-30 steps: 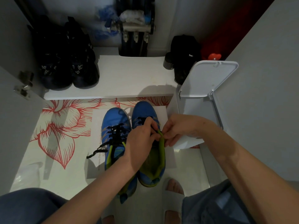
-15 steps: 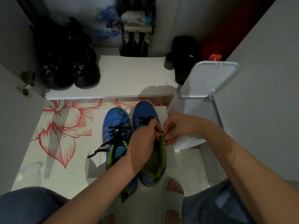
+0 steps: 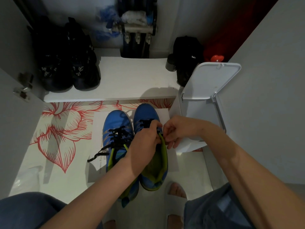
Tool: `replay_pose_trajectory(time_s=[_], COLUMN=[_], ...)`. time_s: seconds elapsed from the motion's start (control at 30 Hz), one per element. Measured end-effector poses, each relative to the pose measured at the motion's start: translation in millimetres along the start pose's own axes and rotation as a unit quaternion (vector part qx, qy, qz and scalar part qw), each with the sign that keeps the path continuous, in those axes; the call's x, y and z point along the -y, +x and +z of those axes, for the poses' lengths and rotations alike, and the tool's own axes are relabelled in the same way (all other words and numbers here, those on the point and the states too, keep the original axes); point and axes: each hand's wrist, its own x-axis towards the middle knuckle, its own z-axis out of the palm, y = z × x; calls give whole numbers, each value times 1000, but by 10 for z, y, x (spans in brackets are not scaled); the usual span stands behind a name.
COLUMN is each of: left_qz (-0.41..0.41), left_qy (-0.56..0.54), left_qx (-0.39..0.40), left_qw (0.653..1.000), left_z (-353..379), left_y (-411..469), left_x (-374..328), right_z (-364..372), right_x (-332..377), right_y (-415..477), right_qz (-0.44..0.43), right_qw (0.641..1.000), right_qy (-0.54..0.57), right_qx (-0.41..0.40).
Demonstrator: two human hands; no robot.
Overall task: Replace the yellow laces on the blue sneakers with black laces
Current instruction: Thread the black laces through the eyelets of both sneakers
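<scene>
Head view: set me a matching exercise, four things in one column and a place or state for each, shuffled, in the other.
1. left blue sneaker
2. right blue sneaker
3. white bin
4. black shoes

A. stand on the white shelf
B. lid raised
C. left hand and right hand pinch its black lace
D. loose lace end trails onto the floor

Pairs: 1-D, 2-C, 3-B, 4-A

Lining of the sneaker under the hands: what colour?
Yellow-green lining inside the blue sneaker; shows plainly in the head view.
</scene>
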Motion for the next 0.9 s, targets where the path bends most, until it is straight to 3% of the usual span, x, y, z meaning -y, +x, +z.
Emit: replay_pose_trajectory(time_s=[0.23, 0.33, 0.43, 0.5, 0.57, 0.63, 0.9], left_qz=[-3, -7, -97, -190, -229, -221, -194], left_qy=[24, 25, 91, 144, 166, 168, 140], left_qx=[24, -55, -107, -26, 99, 174, 154], left_qw=[999, 998, 985, 971, 954, 945, 959], left_z=[-70, -335, -735, -914, -930, -838, -641], left_y=[-2, -31, -44, -48, -64, -78, -54], left_x=[-67, -102, 6, 128, 186, 175, 144], right_z=[-26, -150, -361, -414, -358, -270, -406], right_x=[11, 1, 15, 43, 98, 156, 317], right_y=[19, -106, -326, -394, -356, -291, -455], right_qz=[-10, 10, -50, -99, -133, -157, -241], right_qw=[999, 996, 988, 979, 973, 965, 892], right_qy=[-35, -86, -93, -10, 97, 162, 355], right_qx=[-11, -2, -112, -180, -160, -129, -140])
